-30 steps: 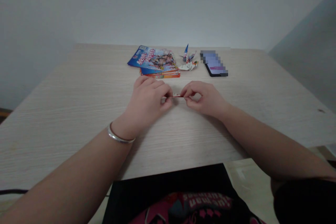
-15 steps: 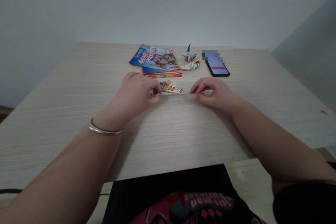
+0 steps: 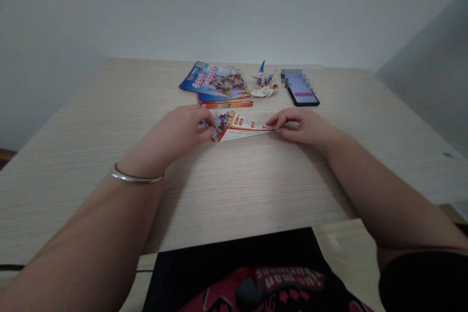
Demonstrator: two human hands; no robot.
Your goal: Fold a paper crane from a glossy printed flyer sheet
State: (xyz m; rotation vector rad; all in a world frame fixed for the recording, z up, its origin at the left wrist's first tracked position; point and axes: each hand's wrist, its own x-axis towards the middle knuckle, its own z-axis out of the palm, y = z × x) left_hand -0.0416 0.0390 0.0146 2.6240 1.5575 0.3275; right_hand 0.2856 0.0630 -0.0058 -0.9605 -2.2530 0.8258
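A folded printed paper (image 3: 243,126), narrow and tapering to a point at the right, is held between my two hands just above the pale wooden table. My left hand (image 3: 185,126) pinches its wide, colourful end between thumb and fingers. At the pointed tip, my right hand (image 3: 300,124) grips it with thumb and forefinger. White faces with red labels and a red stripe show on the paper. Part of the left end is hidden behind my left fingers.
Beyond my hands lies a stack of printed leaflets (image 3: 215,83). To its right are folded paper cranes (image 3: 266,83), then a smartphone (image 3: 302,90) with its screen lit. A wall (image 3: 234,9) rises behind the table (image 3: 226,185).
My left hand has shifted a little left and toward me. The paper has tilted and opened, so more of its printed face shows. My right hand keeps its hold on the tip.
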